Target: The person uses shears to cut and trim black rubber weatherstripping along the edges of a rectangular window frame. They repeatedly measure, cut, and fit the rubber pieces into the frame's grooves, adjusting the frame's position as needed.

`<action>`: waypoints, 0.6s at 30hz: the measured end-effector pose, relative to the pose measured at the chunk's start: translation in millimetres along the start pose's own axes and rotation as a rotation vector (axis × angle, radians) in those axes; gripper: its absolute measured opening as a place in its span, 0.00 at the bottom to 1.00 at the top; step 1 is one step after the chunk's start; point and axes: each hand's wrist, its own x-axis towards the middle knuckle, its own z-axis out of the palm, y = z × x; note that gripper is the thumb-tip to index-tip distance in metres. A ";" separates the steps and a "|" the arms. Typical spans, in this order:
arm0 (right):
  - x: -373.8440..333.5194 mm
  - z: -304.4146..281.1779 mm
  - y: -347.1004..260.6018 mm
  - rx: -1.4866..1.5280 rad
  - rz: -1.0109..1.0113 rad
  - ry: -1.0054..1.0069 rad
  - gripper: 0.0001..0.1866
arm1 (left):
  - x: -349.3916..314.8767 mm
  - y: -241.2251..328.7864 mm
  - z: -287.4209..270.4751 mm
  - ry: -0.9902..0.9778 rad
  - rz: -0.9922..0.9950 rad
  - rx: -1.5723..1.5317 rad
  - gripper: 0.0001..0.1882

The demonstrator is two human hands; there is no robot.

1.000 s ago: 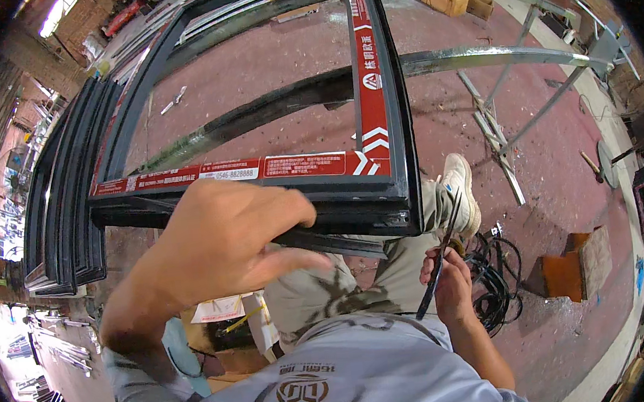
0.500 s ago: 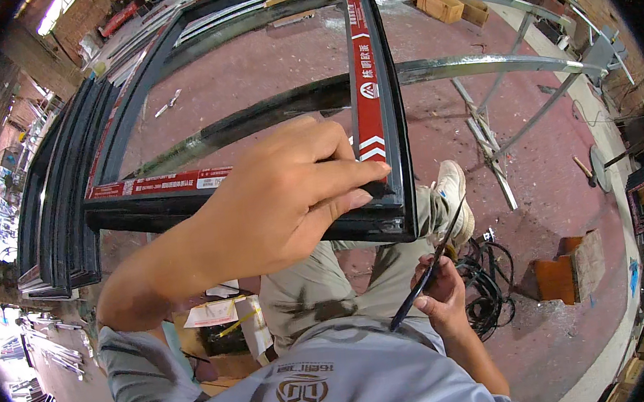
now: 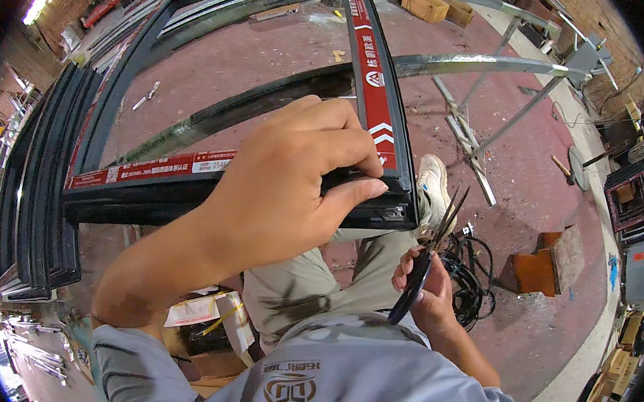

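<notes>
A black window frame (image 3: 399, 116) with red printed protective tape lies flat on metal rails in front of me. My left hand (image 3: 311, 163) reaches across its near bar to the near right corner. There its thumb and bent index finger close on the frame's dark edge; whether a thin strip is pinched between them, I cannot tell. Low on the right, beside my thigh, my right hand (image 3: 429, 291) grips a pair of black-handled scissors (image 3: 415, 281). Their blades point up and away, slightly parted, just below the frame's corner.
Curved metal rails (image 3: 479, 59) run under the frame to the right. More black frames (image 3: 41, 181) stand stacked at left. A coil of black cable (image 3: 473, 279) and an orange-brown box (image 3: 538, 269) lie on the red floor. An open carton (image 3: 233, 326) sits by my left leg.
The scissors' blades have parted and moved slightly left in my right hand. My left fingertips have shifted slightly at the frame's corner, with index finger more bent. The whole view has tilted slightly.
</notes>
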 end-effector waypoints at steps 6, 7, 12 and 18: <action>-2.7 5.9 -0.1 0.001 0.019 0.012 0.39 | -0.9 -4.0 2.8 0.029 0.050 0.014 0.09; -2.9 6.8 0.6 0.005 0.024 0.015 0.38 | -1.1 -4.4 3.4 0.031 0.056 0.019 0.09; -2.3 2.8 4.8 0.047 0.003 -0.017 0.31 | -0.1 -6.1 7.8 0.080 0.114 0.024 0.10; 3.6 2.1 12.4 0.147 0.068 -0.004 0.26 | -6.5 -4.6 9.4 0.116 0.115 0.059 0.11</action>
